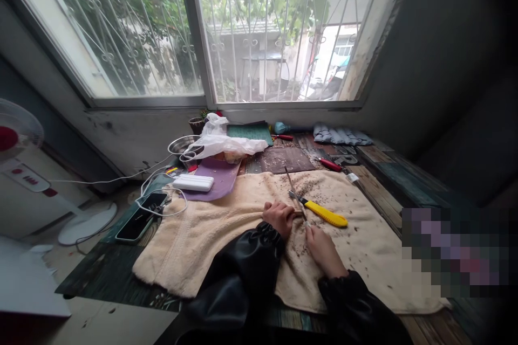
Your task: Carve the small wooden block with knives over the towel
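Note:
My left hand is closed and pressed down on a beige towel. A short brown stick, apparently wood, pokes out from its fingers. In my right hand is a long, thin tool that looks like a file, pointing away from me. The file crosses the stick and seems to touch it. Just right of the file lies a yellow utility knife on the towel. Dark shavings are scattered over the towel around both hands.
A purple sheet, a white power bank with a cable and a phone lie left. Behind are a plastic bag, a metal bowl, a green mat and a red-handled tool. A fan stands left.

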Demonstrator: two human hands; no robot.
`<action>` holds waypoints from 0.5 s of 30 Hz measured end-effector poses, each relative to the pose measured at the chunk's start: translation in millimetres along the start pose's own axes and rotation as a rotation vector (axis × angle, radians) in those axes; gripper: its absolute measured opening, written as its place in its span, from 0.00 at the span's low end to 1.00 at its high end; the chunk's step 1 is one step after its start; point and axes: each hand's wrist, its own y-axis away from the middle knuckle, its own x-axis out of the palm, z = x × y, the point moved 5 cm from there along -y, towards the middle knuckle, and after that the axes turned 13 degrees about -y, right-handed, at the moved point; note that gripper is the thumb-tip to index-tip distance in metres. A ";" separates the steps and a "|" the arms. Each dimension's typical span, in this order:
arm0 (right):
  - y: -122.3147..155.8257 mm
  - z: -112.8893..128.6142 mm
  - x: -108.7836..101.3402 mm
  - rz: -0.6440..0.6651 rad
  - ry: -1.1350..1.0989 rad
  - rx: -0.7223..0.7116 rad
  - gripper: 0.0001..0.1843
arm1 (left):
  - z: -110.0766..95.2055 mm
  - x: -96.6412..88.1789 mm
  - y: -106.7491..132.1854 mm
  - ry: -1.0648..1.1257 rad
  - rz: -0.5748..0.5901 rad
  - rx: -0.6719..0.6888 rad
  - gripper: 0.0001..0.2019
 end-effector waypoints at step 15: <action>-4.6 3.3 -9.2 0.072 0.043 -0.005 0.20 | -0.1 -2.1 -0.3 -0.013 -0.010 -0.009 0.07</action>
